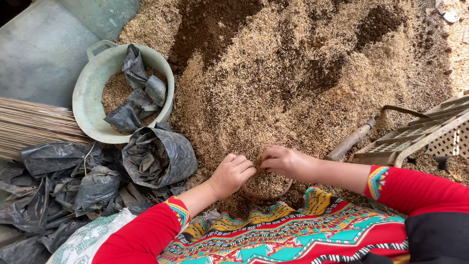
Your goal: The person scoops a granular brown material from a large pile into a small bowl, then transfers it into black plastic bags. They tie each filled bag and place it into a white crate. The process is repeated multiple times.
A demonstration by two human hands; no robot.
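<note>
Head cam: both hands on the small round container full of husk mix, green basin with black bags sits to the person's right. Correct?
Not quite. The head view shows the green basin with black bags on the person's left. The rest holds: left hand and right hand are both at the small round container of husk mix.

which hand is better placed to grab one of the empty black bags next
Left, probably. The left hand sits on the near-left rim of the small round container, on the side where the black bags lie. The right hand is on the far side from them and would have to cross over.
</note>
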